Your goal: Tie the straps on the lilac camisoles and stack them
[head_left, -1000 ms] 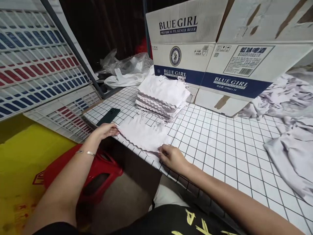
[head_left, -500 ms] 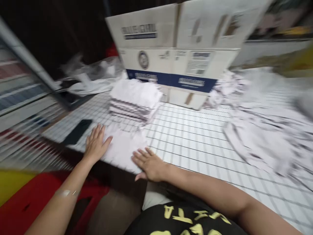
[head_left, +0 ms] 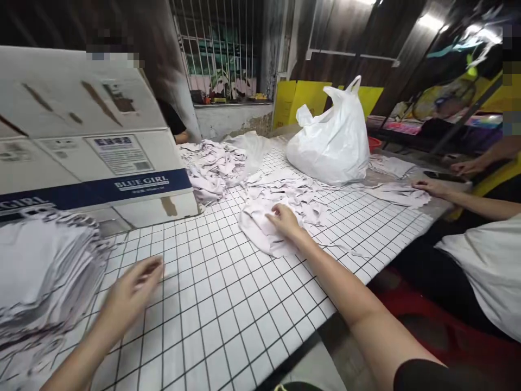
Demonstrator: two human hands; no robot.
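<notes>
My right hand (head_left: pixel 285 221) is at the near side of a loose pile of pale pinkish-white fabric pieces (head_left: pixel 301 187). Its thumb and index finger are slightly apart over one smooth fabric piece (head_left: pixel 260 231); the other fingers are partly hidden. Above the checked tabletop at left, my left hand (head_left: pixel 136 282) is blurred, with loosely curled fingers and nothing visible in them. Left of it lies a neat stack of pale fabric pieces (head_left: pixel 36 260), cut off by the frame edge.
A white carton (head_left: pixel 163 198) stands behind the stack. More crumpled fabric (head_left: pixel 215 163) lies beside it. A tied white plastic bag (head_left: pixel 331 141) sits farther back on the checked table (head_left: pixel 195 304). At right, a co-worker's hand (head_left: pixel 431 187) touches fabric; another person's hand (head_left: pixel 468 165) is beyond.
The view has swung right. My hands were flat on a fabric piece before the stack; now my right hand has moved to the loose pile, and my left is raised and curled.
</notes>
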